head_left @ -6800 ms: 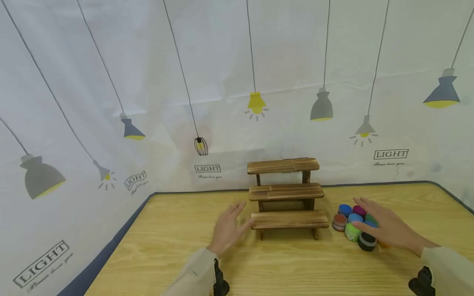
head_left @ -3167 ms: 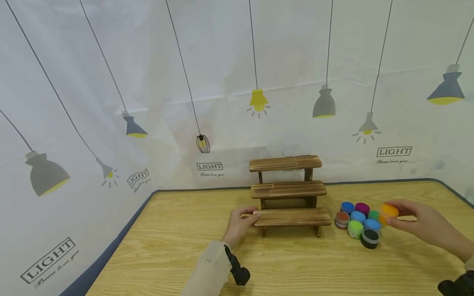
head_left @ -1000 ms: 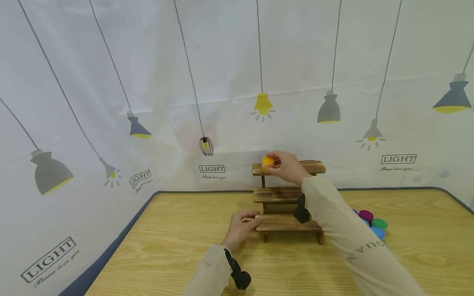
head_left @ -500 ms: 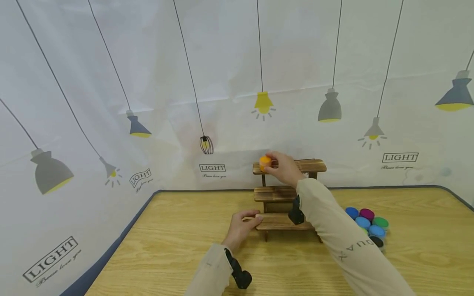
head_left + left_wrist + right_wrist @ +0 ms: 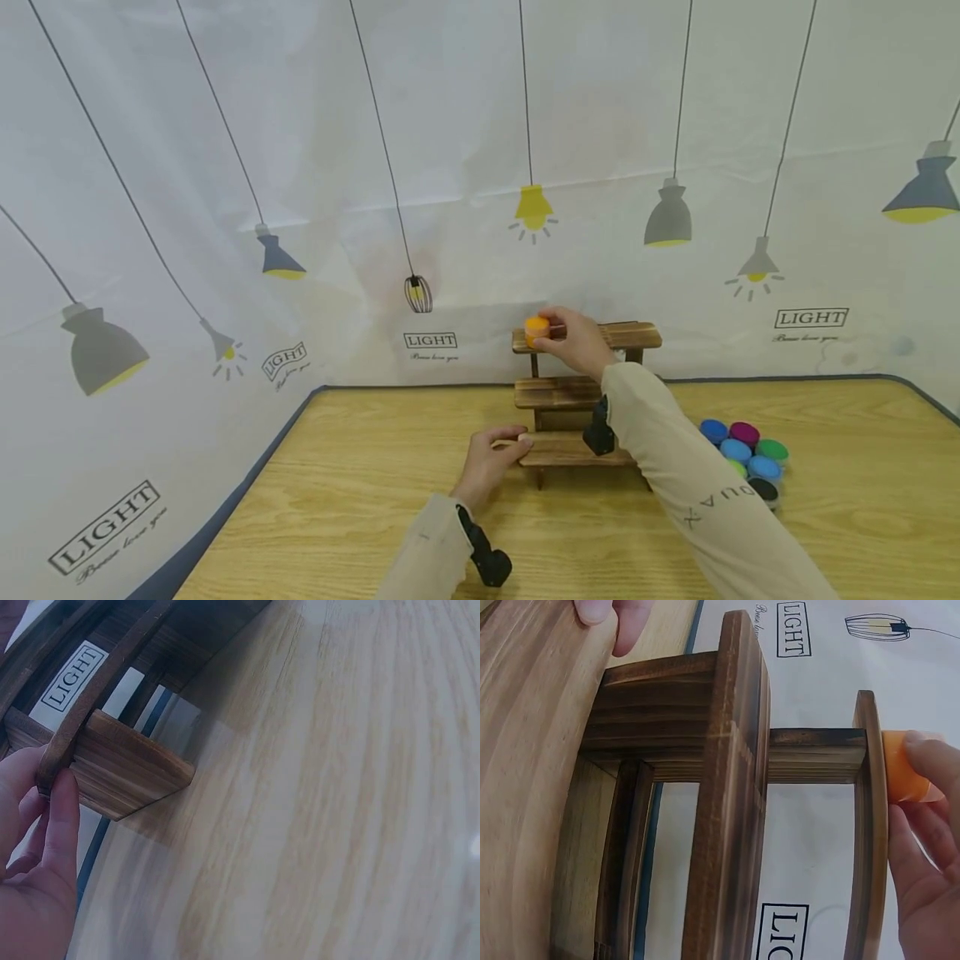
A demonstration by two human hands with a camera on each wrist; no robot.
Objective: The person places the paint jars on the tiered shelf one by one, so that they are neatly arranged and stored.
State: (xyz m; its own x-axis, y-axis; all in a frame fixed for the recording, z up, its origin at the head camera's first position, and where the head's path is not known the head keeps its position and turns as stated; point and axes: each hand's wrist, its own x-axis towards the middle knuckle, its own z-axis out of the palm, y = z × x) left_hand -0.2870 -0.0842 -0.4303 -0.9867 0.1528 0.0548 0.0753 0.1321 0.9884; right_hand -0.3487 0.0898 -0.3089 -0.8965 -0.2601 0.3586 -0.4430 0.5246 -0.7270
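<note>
My right hand (image 5: 579, 340) pinches a small orange-lidded paint jar (image 5: 536, 331) at the left end of the top step of a wooden three-tier shelf (image 5: 637, 336). In the right wrist view the orange jar (image 5: 907, 769) sits right against the top board, with fingers and thumb around it. My left hand (image 5: 487, 462) grips the left end of the lowest board; in the left wrist view its thumb and fingers (image 5: 64, 817) pinch the board's end from both sides. My right sleeve hides the right part of the lower two steps.
Right of the shelf, several paint jars (image 5: 765, 468) stand grouped on the wooden table (image 5: 360, 500), with blue, purple, green and black lids; the right sleeve partly covers them. A white wall cloth (image 5: 450, 250) printed with lamps hangs behind the shelf.
The right hand took the orange jar from the group on the right and brought it to the shelf's top left end, shifting slightly left lately. The left hand took hold of the lowest board.
</note>
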